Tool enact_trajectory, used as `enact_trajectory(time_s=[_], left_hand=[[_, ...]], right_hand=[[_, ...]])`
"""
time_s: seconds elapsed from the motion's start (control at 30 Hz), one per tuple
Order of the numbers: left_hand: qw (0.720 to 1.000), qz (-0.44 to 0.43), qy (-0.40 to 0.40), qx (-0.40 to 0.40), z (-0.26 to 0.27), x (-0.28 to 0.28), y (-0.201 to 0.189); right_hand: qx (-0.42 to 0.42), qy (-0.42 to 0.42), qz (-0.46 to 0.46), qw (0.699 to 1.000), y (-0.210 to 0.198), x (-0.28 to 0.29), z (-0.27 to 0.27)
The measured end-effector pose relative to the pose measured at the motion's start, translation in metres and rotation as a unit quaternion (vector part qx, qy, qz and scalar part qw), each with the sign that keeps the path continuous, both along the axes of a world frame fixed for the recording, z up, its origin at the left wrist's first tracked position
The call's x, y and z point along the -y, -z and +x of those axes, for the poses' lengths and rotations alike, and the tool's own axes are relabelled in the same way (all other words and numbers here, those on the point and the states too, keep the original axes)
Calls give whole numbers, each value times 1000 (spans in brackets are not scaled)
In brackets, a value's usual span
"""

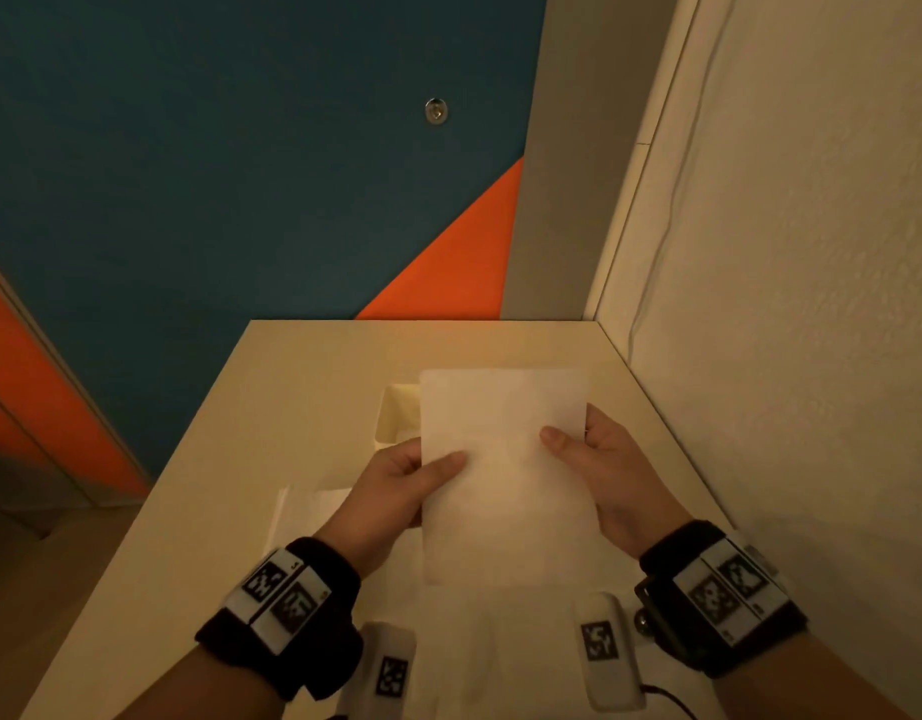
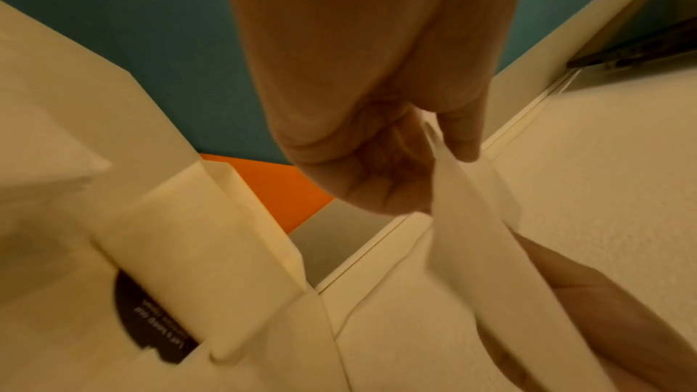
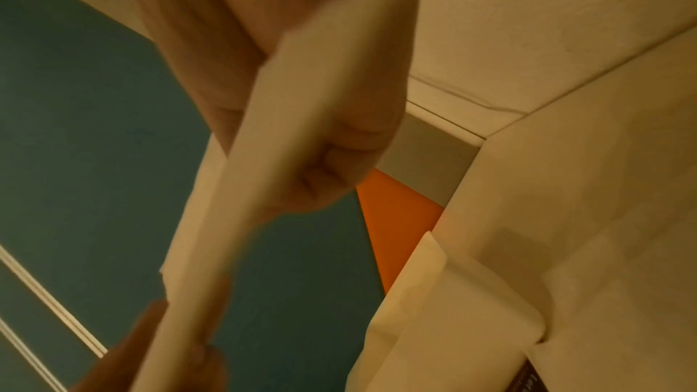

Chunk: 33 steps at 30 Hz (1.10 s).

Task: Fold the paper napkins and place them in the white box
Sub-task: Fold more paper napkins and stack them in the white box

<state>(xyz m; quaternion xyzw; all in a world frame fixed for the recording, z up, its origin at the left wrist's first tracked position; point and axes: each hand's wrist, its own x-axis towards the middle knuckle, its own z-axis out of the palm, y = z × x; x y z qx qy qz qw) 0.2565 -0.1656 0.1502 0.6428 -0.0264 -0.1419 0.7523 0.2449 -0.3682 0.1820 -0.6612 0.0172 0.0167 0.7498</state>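
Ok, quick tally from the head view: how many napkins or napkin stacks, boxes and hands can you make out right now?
Napkin held up in the air: 1, the paper napkin, pinched by left hand and right hand
Napkin stack on the table: 1, napkin stack, sheet count unclear
Boxes: 1, white box, partly hidden
Hands: 2
Total: 5

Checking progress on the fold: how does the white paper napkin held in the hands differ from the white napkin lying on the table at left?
The held white paper napkin is lifted above the table, pinched by the left hand and right hand; the napkin on the table lies flat, untouched. The held one is fully visible; the other is partly hidden behind the left hand. Both are white paper.
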Motion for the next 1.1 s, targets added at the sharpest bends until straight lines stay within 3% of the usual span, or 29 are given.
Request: enact_trajectory(time_s=[0.2, 0.37, 0.6, 0.77, 1.0, 1.1], left_hand=[[999, -7, -26, 42, 5, 1, -8], [999, 1, 43, 16, 6, -11, -10], [995, -37, 91, -7, 4, -23, -17], [998, -6, 16, 54, 2, -18, -13], [997, -12, 27, 64, -1, -16, -15], [995, 49, 62, 69, -1, -18, -20]], right_hand=[[-30, -55, -13, 998, 10, 10, -8], [-26, -47, 39, 998, 20, 14, -11], [-28, -56, 4, 998, 13, 17, -13], [-57, -68, 104, 991, 7, 17, -15], [11, -47, -85, 995, 7, 9, -14], [25, -66, -141, 987, 7, 9, -13]])
